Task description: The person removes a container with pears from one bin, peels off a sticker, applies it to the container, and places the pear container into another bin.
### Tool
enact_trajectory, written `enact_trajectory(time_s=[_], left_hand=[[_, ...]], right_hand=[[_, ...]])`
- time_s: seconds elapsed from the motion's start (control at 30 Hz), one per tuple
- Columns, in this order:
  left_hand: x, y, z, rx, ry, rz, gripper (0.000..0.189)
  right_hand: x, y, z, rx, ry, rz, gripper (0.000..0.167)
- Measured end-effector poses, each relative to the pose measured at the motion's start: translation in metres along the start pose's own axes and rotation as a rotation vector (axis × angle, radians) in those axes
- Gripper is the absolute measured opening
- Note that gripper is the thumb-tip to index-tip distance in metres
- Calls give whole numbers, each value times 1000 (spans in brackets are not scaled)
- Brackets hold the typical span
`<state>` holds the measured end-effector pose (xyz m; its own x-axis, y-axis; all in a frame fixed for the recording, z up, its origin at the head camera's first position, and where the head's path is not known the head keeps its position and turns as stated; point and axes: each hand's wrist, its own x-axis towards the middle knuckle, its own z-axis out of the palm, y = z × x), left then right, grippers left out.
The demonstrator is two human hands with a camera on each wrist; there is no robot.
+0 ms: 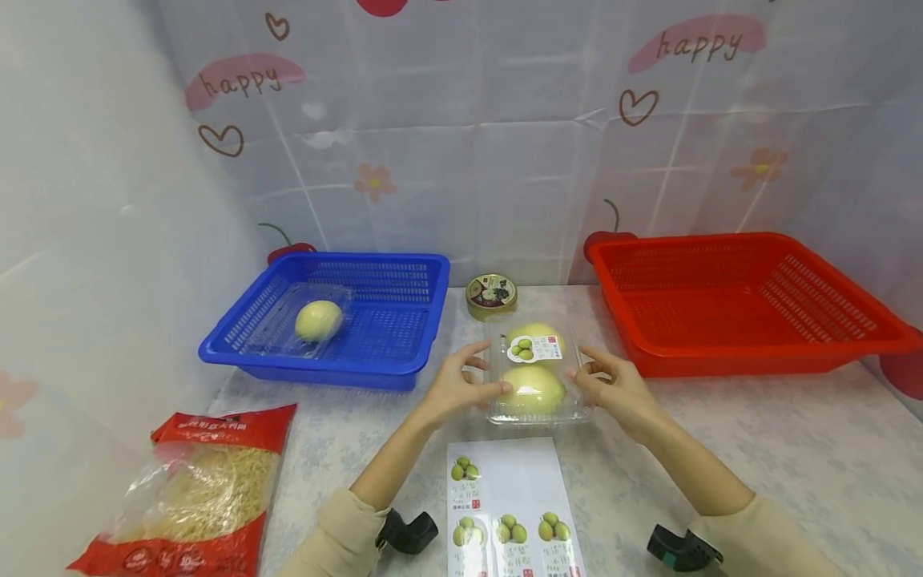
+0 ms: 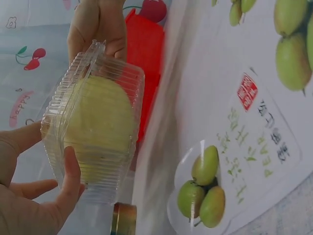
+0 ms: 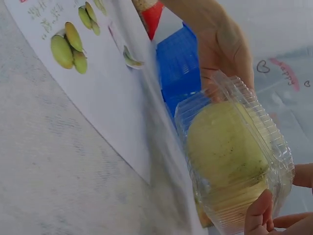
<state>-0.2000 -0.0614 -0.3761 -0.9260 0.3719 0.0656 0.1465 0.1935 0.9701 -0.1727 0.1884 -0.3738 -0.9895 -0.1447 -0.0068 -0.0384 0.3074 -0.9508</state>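
A closed clear plastic clamshell box (image 1: 541,417) holds two pale yellow-green fruits (image 1: 532,390), with a white label (image 1: 535,348) showing green pears on its lid. My left hand (image 1: 456,386) grips the box's left side, its thumb at the front and fingers spread along the edge. On the opposite side, my right hand (image 1: 614,393) holds the box between thumb and fingers. In the left wrist view, the ribbed wall of the box (image 2: 100,122) shows between both hands. The right wrist view has the right fingertips (image 3: 259,208) on the box's near side.
A sheet of pear labels (image 1: 505,473) lies just in front of the box. Behind it stands a round tin (image 1: 492,296). A blue basket (image 1: 389,365) at left contains another clear box with a fruit; a red basket (image 1: 743,362) is at right. A pasta bag (image 1: 209,489) lies front left.
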Motion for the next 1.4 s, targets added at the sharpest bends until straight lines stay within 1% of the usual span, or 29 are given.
enact_trajectory(time_s=[0.1, 0.17, 0.27, 0.33, 0.4, 0.5, 0.6, 0.77, 0.9, 1.1, 1.2, 1.3, 1.4], left_hand=[[-1, 8, 1, -47, 52, 39, 73], [0, 13, 2, -77, 88, 68, 70], [0, 18, 6, -109, 135, 131, 67], [1, 22, 9, -136, 142, 176, 67], [4, 25, 12, -157, 129, 217, 67], [10, 32, 18, -192, 97, 245, 68], [19, 38, 25, -199, 88, 251, 67], [36, 48, 39, -211, 97, 244, 66], [52, 57, 51, -218, 104, 255, 67], [74, 67, 70, -221, 138, 248, 64], [84, 73, 79, -220, 150, 254, 63], [94, 78, 89, -213, 178, 262, 59], [102, 82, 100, -216, 199, 253, 55]], right_hand=[[2, -10, -4, -73, 44, -66, 61], [4, -17, -8, -119, 72, -86, 60], [7, -26, -16, -156, 106, -105, 59], [9, -30, -23, -169, 124, -106, 61], [11, -34, -30, -172, 147, -121, 61], [14, -39, -40, -171, 167, -122, 61], [18, -42, -51, -145, 179, -123, 61], [25, -42, -71, -73, 200, -118, 62], [30, -44, -88, -58, 232, -67, 66], [37, -44, -112, -34, 267, 0, 72], [39, -43, -124, -32, 282, 28, 77], [40, -41, -135, -18, 297, 45, 80], [41, -38, -147, 96, 302, 39, 74]])
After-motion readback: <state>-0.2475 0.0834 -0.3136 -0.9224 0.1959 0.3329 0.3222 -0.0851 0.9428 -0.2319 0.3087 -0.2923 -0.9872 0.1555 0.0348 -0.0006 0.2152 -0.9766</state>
